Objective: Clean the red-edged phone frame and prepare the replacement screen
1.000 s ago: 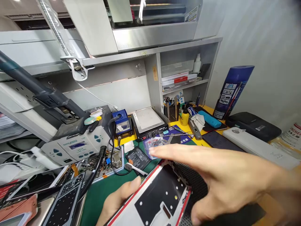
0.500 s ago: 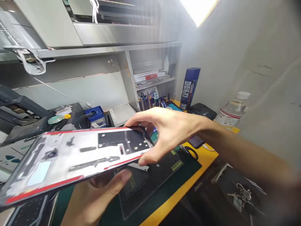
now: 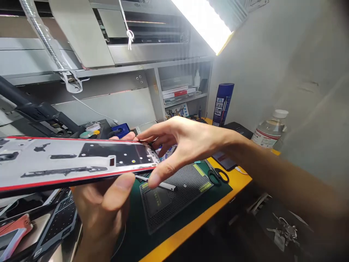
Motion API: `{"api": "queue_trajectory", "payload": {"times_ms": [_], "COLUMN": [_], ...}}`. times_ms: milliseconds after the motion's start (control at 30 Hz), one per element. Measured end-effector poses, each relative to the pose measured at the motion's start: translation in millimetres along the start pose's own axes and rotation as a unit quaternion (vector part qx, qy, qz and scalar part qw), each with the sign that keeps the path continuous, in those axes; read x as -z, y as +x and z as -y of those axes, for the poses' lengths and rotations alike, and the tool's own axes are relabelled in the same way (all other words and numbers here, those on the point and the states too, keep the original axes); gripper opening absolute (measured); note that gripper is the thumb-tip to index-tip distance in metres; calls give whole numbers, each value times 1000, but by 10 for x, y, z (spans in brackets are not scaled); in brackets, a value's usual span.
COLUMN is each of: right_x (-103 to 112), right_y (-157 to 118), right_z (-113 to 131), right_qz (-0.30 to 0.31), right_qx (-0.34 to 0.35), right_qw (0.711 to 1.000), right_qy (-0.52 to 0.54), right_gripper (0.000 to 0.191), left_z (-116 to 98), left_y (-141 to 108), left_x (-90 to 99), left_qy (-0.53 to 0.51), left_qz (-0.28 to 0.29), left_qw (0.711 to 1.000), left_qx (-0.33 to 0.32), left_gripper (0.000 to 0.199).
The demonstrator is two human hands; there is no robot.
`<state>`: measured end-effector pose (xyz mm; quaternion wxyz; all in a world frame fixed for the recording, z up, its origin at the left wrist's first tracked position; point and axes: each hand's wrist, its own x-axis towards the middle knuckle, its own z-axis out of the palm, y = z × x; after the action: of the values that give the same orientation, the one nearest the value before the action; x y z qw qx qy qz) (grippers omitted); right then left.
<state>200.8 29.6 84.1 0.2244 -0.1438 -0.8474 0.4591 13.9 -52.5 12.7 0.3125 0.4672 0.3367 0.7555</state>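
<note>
A phone frame [image 3: 65,162] with a whitish-grey inner face, a black panel and red strips along its long edges is held up at the left, tilted and seen at a low angle. Its left end runs out of view. My left hand [image 3: 102,203] grips it from below, thumb on the near edge and fingertips showing over the far edge. Around the right end curls my right hand [image 3: 188,143], its thumb at the near corner and its fingers at the far one. Beneath lies a black perforated mat [image 3: 174,203] with a slim white strip [image 3: 166,186] on it.
Black-handled scissors [image 3: 218,175] lie right of the mat on the yellow-edged table [image 3: 174,247]. Behind stand a blue can [image 3: 223,103] and a clear bottle [image 3: 268,129]. A lamp [image 3: 207,25] hangs above. Several phone parts [image 3: 54,225] are piled at the lower left.
The phone frame has shifted left and turned flatter to my view, its left end leaving the picture. My left thumb now meets its near edge, and left fingertips show at the far edge. My view has tilted upward.
</note>
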Motion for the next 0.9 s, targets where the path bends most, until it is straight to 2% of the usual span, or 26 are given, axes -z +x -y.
{"api": "queue_trajectory", "payload": {"times_ms": [67,133,167,267,367,433,567,700,800,900], "right_x": [63,140,181,307,426,473,428,311,305,319], "right_y": [-83,-197,-259,-426,-505,-475,-224,55,117,47], "right_z": [-69,-187,-264,-536,-811,-974,-1267,-1476,-1452,-1256], "right_qz": [-75,-159,-174,-176,-157,-120,-58,-54,-77,-129], "right_qx": [-49,-126,-164,-257,-330,-353,-357,-350,-330,-290], "right_qw": [995,967,951,908,859,843,831,828,845,874], "right_qy": [-46,-156,-195,-280,-359,-388,-423,-434,-414,-366], "right_gripper": [63,50,46,50,29,25,33,37,39,34], "left_z": [-40,-36,-20,51,90,89,89,143,187,233], "left_y": [97,186,221,277,274,256,214,188,167,116], "left_x": [-4,93,162,348,419,414,389,407,437,516], "left_qy": [-38,-55,-63,-77,-68,-69,-77,-90,-113,-126], "left_qz": [-5,4,4,-27,-83,-105,-128,-116,-62,-13], "left_qw": [999,998,998,997,991,986,982,979,984,983], "left_qx": [-26,-30,-24,18,78,105,119,139,122,135], "left_gripper": [39,33,32,31,31,31,35,37,41,52]}}
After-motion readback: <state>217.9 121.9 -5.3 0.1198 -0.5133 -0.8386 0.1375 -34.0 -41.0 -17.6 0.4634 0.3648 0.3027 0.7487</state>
